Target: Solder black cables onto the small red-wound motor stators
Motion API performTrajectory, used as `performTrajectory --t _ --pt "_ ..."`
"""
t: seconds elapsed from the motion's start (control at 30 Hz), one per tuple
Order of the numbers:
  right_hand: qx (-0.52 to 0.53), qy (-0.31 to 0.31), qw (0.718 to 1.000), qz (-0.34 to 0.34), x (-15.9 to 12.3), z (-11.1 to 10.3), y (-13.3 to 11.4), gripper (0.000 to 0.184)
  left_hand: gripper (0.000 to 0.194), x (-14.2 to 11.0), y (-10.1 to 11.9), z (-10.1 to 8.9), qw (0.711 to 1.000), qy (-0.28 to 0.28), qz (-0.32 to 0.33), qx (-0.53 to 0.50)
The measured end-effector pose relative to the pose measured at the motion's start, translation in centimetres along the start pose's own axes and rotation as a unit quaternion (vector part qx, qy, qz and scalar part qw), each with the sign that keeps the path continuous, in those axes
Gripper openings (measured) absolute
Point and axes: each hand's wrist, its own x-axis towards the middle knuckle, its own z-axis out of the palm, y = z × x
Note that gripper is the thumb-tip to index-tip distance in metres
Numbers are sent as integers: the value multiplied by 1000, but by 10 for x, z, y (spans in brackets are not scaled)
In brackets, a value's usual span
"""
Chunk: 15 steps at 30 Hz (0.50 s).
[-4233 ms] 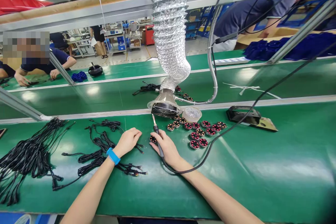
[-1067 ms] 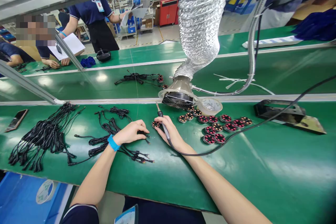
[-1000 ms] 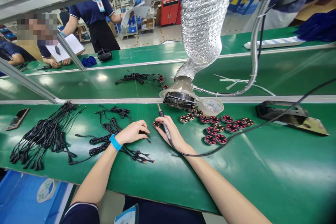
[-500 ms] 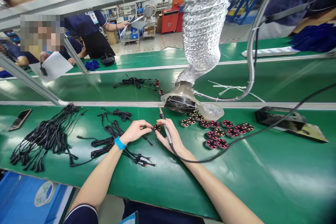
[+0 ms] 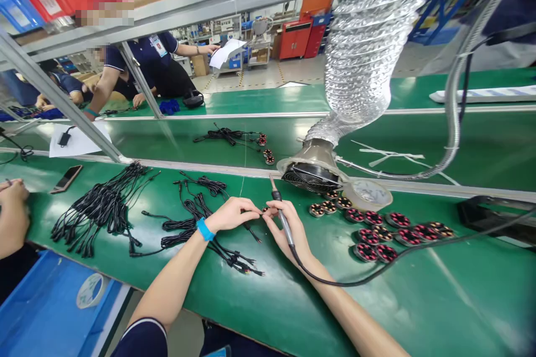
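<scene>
My left hand [image 5: 237,214], with a blue band at the wrist, pinches a small round motor stator [image 5: 265,210] at its fingertips. My right hand [image 5: 291,231] carries a soldering iron [image 5: 285,225], its tip pointing up and away, while thumb and fingertips also meet at the stator. Fingers cover most of that part. Beside and under my left forearm lie black cables [image 5: 184,240] with bare wire ends. To the right of my right hand sit several round stators [image 5: 367,236], reddish and copper-coloured.
A fume extractor nozzle [image 5: 312,173] on a silver duct [image 5: 362,39] hangs beyond my hands. Beside it is a round plastic tub [image 5: 368,195]. More black cables [image 5: 98,209], a phone [image 5: 67,178] and another person's hand [image 5: 13,215] are at left. A dark stand [image 5: 494,220] is at right.
The view has shifted, so the bench appears farther right. Another person's hand has come in at left. The stator between my fingers is more hidden. The white sheet at left now lies on the bench.
</scene>
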Motion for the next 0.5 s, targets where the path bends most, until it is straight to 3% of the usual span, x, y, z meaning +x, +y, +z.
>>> performTrajectory --t 0.2,0.5 --pt "6 -14 1000 6 -1 0 -2 26 23 4 -8 1 997 7 -37 -70" --pt "12 16 999 32 -1 0 -5 24 20 6 -1 5 991 30 -86 -97"
